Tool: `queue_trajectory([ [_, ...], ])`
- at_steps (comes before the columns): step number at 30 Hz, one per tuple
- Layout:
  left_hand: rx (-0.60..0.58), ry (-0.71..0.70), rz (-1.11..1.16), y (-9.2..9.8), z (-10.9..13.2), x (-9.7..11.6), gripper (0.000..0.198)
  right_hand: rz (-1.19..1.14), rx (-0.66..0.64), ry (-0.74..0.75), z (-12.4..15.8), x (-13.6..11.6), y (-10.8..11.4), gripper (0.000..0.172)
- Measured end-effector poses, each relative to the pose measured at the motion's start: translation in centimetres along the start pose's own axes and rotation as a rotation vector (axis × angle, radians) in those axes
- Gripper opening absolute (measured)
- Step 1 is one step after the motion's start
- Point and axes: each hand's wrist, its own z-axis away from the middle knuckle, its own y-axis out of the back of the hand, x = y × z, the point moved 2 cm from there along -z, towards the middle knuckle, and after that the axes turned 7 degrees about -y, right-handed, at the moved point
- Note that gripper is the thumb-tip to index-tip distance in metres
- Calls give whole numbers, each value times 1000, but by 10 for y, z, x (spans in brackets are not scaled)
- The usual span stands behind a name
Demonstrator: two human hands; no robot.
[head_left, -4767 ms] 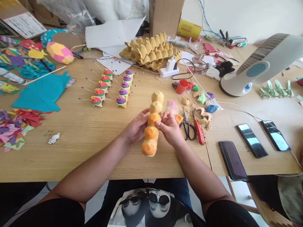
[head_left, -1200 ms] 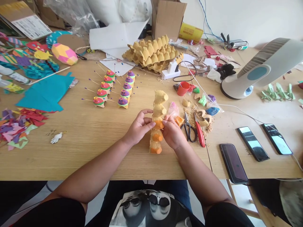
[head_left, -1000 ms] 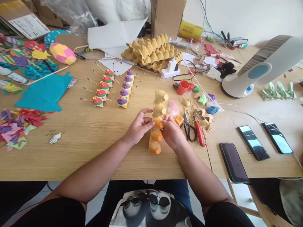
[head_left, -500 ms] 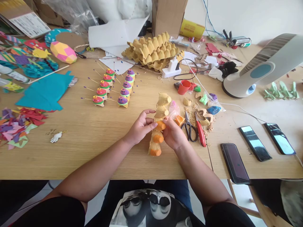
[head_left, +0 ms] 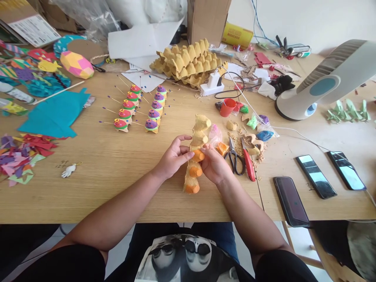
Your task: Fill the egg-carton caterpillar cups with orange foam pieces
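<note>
Between both hands is a strip of egg carton (head_left: 192, 182), held upright above the table. Its lower three bumps have orange clay on them; the upper ones are bare yellowish card. My left hand (head_left: 173, 158) grips the strip's left side, thumb pressed near the third bump. On the other side my right hand (head_left: 216, 162) has its fingers closed against the orange on that same bump. Right of my right hand lie a lump of orange clay (head_left: 221, 148) in plastic, black-handled scissors (head_left: 235, 160) and a red-handled cutter (head_left: 248, 162).
Two finished-looking caterpillar rows, one red (head_left: 125, 113) and one purple (head_left: 154, 113), stand left of centre with pins sticking out. Behind are stacked egg trays (head_left: 188, 58) and a power strip (head_left: 212, 87). A white fan (head_left: 311, 86) and several phones (head_left: 290, 201) occupy the right side.
The hands and the strip stay nearly as they were, with the right fingers still on the third bump. The whole view has shifted very slightly.
</note>
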Motion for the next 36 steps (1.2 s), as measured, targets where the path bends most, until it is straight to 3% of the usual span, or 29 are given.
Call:
queue_trajectory([
  [4, 10, 22, 56, 1, -1, -1, 55, -97, -35, -69, 2, -3, -1, 29],
  [19, 100, 174, 309, 2, -3, -5, 56, -111, -53, -63, 1, 1, -2, 30],
  [30, 139, 116, 400, 0, -5, 1, 48, -125, -135, -35, 3, -1, -6, 31],
  [36, 140, 155, 418, 2, -3, 1, 45, -124, -136, -31, 2, 0, -6, 32],
])
